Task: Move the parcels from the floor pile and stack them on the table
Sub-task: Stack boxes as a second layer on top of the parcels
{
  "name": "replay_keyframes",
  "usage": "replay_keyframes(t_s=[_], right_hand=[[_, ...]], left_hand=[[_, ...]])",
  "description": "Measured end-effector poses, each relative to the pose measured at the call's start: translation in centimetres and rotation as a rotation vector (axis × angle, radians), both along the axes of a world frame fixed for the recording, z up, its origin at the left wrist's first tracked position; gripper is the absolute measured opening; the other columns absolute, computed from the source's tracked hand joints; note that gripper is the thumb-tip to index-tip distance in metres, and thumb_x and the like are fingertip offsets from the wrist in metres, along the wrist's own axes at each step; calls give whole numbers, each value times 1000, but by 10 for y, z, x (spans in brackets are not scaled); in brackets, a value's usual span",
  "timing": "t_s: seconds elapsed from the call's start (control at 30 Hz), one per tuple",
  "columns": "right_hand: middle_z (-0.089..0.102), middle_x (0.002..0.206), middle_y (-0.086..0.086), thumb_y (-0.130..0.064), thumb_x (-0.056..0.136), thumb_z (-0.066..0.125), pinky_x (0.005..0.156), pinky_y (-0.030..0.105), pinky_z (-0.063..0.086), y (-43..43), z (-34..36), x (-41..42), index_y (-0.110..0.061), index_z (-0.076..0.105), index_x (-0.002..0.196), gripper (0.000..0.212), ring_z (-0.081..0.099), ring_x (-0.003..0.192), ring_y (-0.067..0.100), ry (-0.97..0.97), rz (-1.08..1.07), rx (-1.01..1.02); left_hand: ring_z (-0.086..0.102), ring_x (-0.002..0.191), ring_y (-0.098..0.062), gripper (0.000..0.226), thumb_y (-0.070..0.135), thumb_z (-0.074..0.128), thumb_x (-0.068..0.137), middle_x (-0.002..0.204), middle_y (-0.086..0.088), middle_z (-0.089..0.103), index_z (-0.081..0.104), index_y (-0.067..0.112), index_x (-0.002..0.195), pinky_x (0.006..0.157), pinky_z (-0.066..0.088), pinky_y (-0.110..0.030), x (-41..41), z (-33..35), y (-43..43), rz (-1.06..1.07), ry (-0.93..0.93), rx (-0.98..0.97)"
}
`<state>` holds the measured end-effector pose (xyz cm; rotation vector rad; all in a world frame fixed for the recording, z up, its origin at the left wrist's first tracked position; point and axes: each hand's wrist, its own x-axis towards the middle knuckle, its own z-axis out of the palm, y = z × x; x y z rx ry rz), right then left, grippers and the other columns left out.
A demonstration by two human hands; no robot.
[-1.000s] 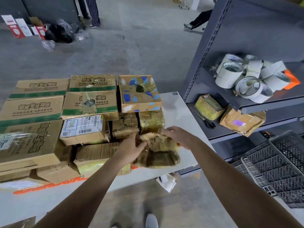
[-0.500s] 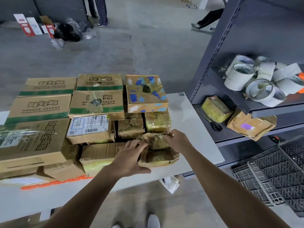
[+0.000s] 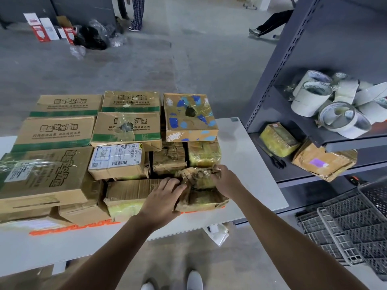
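Head view: one crumpled brown parcel (image 3: 202, 198) at the front right corner of the stacked boxes on the white table (image 3: 254, 170), touching a dented carton (image 3: 127, 193) on its left, left hand (image 3: 164, 200) gripping its left end, right hand (image 3: 228, 182) clutching its upper right edge.

1. The right hand (image 3: 227, 181) has its fingers (image 3: 219, 173) partly buried in the wrap of the crumpled parcel (image 3: 202, 197) it grips.
2. The lower parcels (image 3: 167, 162) are mostly covered by the top boxes (image 3: 125, 130).
3. The tabletop (image 3: 251, 164) runs off the left edge.
4. The far people (image 3: 138, 13) show only their legs.
5. The tape rolls (image 3: 312, 97) are cut at the right edge.
6. The shipping label (image 3: 117, 156) is too small to read.
7. The near shoes (image 3: 194, 280) are cut by the bottom edge.
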<state>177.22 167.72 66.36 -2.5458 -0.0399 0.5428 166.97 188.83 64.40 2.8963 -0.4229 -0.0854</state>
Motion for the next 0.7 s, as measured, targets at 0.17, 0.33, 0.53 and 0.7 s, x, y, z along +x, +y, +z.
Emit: replay_keyframes(t_s=[0.17,0.33,0.53,0.7], right_hand=[[47,129,15,-34,100,45,85,38,48,8,1,-4,-13,39,141,46,57,109,31,-143,94,-140],[45,128,15,-32,101,41,80,36,45,10,2,-3,-11,37,141,45,57,106,32,-146,135,-169],[49,122,13,-34,101,39,80,38,48,12,5,-1,-12,40,137,43,54,107,30,-206,196,-294],[49,126,14,-33,102,35,81,39,47,16,3,-2,-9,33,143,48,51,111,31,-221,243,-381]], left_hand=[[59,105,-31,78,21,90,51,114,-7,58,59,16,123,79,56,-45,-6,-7,12,140,-39,46],[61,95,-31,60,9,86,59,109,-10,58,64,13,115,76,56,-43,1,-14,12,206,-65,55],[52,119,-37,72,14,81,64,130,-17,52,55,20,131,94,49,-46,-2,-15,12,225,-2,159],[56,100,-31,86,9,85,46,111,-12,59,59,21,126,77,52,-43,2,-14,18,212,-30,261]])
